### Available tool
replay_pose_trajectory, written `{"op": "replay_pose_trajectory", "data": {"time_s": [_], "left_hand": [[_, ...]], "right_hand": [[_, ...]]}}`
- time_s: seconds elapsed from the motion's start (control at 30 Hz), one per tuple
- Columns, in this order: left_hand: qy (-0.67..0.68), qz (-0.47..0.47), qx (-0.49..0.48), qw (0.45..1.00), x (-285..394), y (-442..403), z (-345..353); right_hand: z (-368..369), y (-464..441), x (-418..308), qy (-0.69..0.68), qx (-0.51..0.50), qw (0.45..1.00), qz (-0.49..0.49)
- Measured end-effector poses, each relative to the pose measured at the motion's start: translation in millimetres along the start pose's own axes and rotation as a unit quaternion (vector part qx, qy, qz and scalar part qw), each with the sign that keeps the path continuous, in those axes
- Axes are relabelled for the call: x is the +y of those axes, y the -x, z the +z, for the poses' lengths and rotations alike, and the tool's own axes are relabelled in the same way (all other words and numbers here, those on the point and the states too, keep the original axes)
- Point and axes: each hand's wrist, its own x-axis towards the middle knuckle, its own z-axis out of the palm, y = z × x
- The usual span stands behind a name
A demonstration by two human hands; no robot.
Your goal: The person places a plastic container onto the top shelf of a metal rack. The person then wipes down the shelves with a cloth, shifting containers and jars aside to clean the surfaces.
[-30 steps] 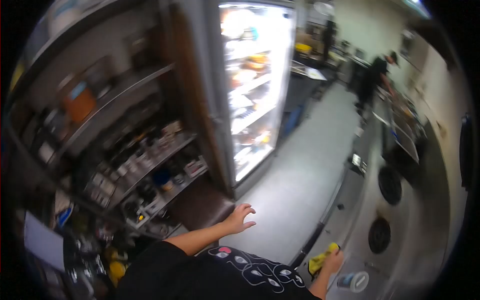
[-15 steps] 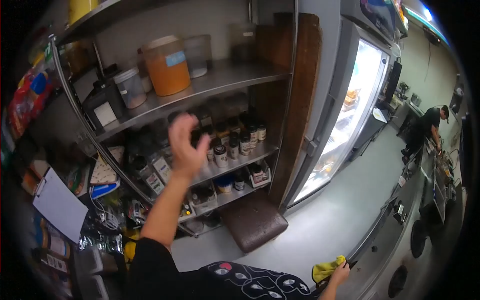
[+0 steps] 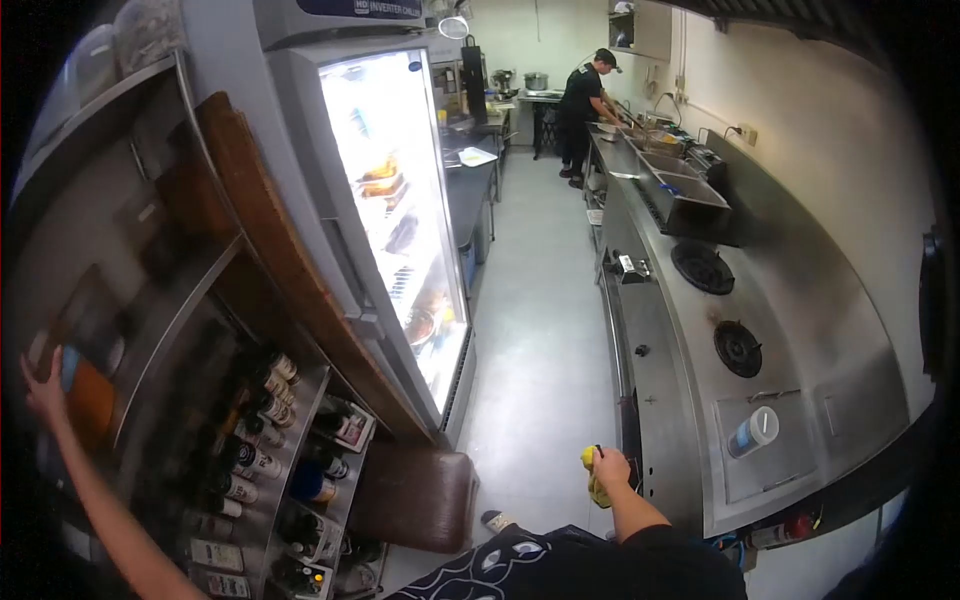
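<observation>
My left hand (image 3: 45, 392) is raised at the far left edge, fingers apart, beside a tub with orange contents (image 3: 92, 402) and a blue label on the metal shelf. Whether the fingertips touch the tub, I cannot tell. Low in the middle, my right hand (image 3: 614, 468) is closed round a yellow cloth (image 3: 598, 488), which hangs beside the steel counter. Spice jars (image 3: 258, 460) stand in rows on the shelf below the tub.
A lit glass-door fridge (image 3: 395, 220) stands past the shelf. On the right, a steel counter (image 3: 680, 420) carries burners (image 3: 738, 348) and a white-lidded container (image 3: 755, 432). A brown padded stool (image 3: 415, 495) sits by the shelf. Another person (image 3: 585, 105) works at the far end.
My view has swung right, from the shelves toward the aisle and counter. My left hand has gone from in front of the jars to beside the orange tub. The cloth stays in my right hand.
</observation>
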Motion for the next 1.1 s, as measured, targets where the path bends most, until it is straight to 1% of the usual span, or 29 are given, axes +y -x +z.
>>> {"op": "replay_pose_trajectory", "data": {"time_s": [0.1, 0.17, 0.2, 0.27, 0.3, 0.37, 0.4, 0.43, 0.47, 0.5, 0.57, 0.63, 0.67, 0.73, 0.77, 0.8, 0.9, 0.93, 1.0, 1.07, 1.1], "left_hand": [[-0.015, 0.008, 0.017, 1.0, -10, 0, 0], [-0.017, 0.014, 0.055, 0.998, -4, -2, -8], [-0.033, 0.0, 0.061, 0.998, -2, -3, -11], [-0.068, -0.033, 0.076, 0.994, 10, 5, -26], [-0.076, -0.064, 0.04, 0.994, 16, 7, -33], [-0.067, -0.064, 0.015, 0.996, 45, 19, -75], [-0.049, -0.031, 0.023, 0.998, 60, 29, -95], [-0.035, -0.028, 0.1, 0.994, 64, 37, -94], [-0.002, -0.036, 0.079, 0.996, 81, 48, -114], [0.007, -0.064, 0.065, 0.996, 106, 63, -139], [0.099, -0.045, 0.098, 0.989, 100, 69, -146], [0.141, -0.025, 0.131, 0.981, 100, 89, -162], [0.172, -0.012, 0.145, 0.974, 99, 95, -166], [0.32, 0.044, 0.129, 0.938, 86, 108, -163], [0.395, 0.072, 0.121, 0.908, 83, 112, -163], [0.382, 0.099, 0.097, 0.914, 82, 112, -165], [0.502, 0.156, 0.037, 0.85, 103, 108, -163], [0.509, 0.169, 0.024, 0.844, 110, 104, -157], [0.598, 0.132, -0.058, 0.788, 146, 101, -156], [0.566, 0.155, -0.066, 0.807, 179, 88, -138], [0.542, 0.148, -0.052, 0.826, 196, 82, -123]], "right_hand": [[16, -34, 9, 0.037, -0.018, 0.998, 0.042], [14, -51, -2, 0.019, -0.028, 0.997, 0.075], [15, -60, -9, 0.01, -0.034, 0.995, 0.089], [23, -78, -19, -0.014, -0.041, 0.996, 0.075], [27, -87, -25, -0.023, -0.048, 0.997, 0.061], [27, -98, -41, -0.03, -0.051, 0.998, 0.018], [33, -109, -50, -0.034, -0.056, 0.998, -0.018], [50, -120, -52, -0.031, -0.028, 0.998, -0.051], [50, -125, -62, -0.023, -0.057, 0.997, -0.053], [48, -125, -73, -0.068, -0.06, 0.994, -0.059], [59, -133, -89, -0.052, -0.069, 0.992, -0.089], [68, -135, -95, -0.032, -0.077, 0.991, -0.104], [70, -130, -100, -0.047, -0.068, 0.989, -0.121], [75, -124, -104, -0.033, -0.071, 0.987, -0.14], [76, -121, -107, -0.029, -0.07, 0.986, -0.147], [76, -118, -108, -0.024, -0.066, 0.987, -0.147], [81, -102, -106, -0.021, -0.06, 0.987, -0.145], [81, -97, -104, -0.024, -0.06, 0.987, -0.144], [86, -89, -102, -0.022, -0.06, 0.988, -0.137], [88, -78, -96, -0.012, -0.06, 0.991, -0.12], [88, -72, -91, -0.015, -0.059, 0.992, -0.113]]}}
